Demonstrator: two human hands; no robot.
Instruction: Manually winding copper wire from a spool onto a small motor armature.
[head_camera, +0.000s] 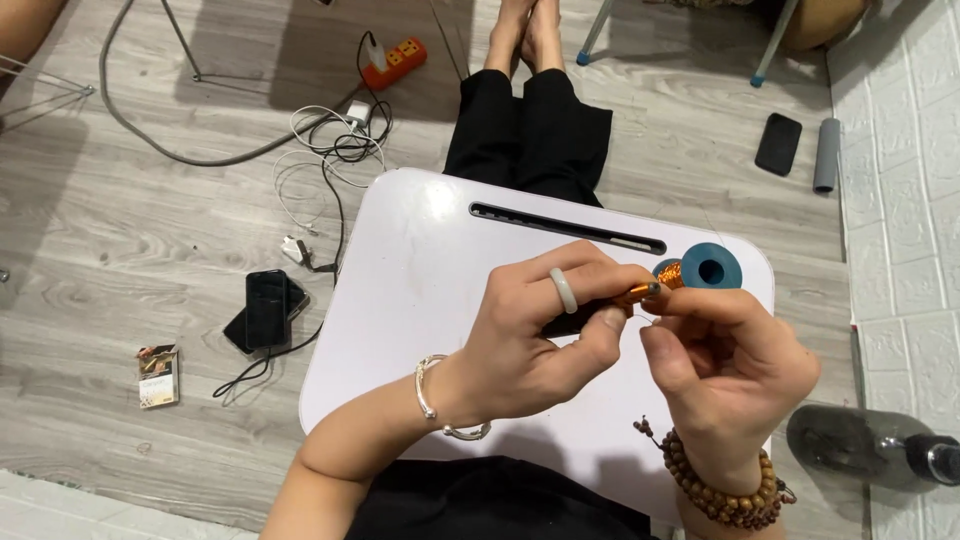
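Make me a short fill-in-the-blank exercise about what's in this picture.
1. Both hands pinch a small coil of ____ coloured wire.
2. The left hand wears a pale ____ on one finger.
3. The blue wire spool lies on a white ____.
4. The right hand has a bracelet of wooden ____ at its wrist.

Missing words: copper; ring; lap desk; beads

Left hand (535, 335) and right hand (725, 350) raised together, fingertips pinched, grip closed.
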